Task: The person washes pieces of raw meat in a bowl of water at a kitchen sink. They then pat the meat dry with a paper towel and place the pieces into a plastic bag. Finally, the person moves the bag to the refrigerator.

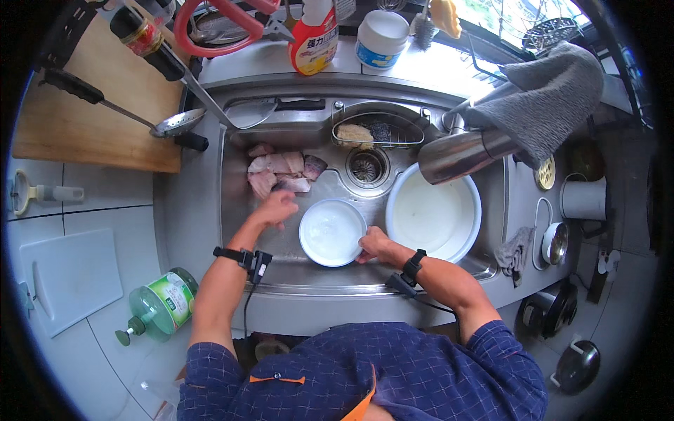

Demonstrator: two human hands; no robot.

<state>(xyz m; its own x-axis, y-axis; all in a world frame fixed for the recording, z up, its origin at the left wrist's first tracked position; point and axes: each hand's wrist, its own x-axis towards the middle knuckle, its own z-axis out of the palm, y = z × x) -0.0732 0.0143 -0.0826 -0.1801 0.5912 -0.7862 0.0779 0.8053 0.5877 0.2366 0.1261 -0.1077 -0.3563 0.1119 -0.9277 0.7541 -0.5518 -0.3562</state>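
Note:
My left hand [276, 209] hovers over the left part of the steel sink [274, 247], just in front of several raw fish pieces [281, 167] piled at the sink's back left. It looks somewhat blurred, with thumb and fingers apart and nothing visible between them. At the right rim of a round white plate [333, 232], my right hand [374, 244] grips the edge. The plate is in the middle of the sink. To its right stands a pale basin [432, 221] holding cloudy liquid, partly covered by the steel faucet [455, 158].
A grey towel [547, 100] hangs over the faucet. Behind the drain [367, 167], a wire rack [410, 142] holds scrubbers. A cleaver [258, 111] lies on the back ledge. A wooden board [105, 100], a skimmer [179, 123] and a green pump bottle [163, 302] are left.

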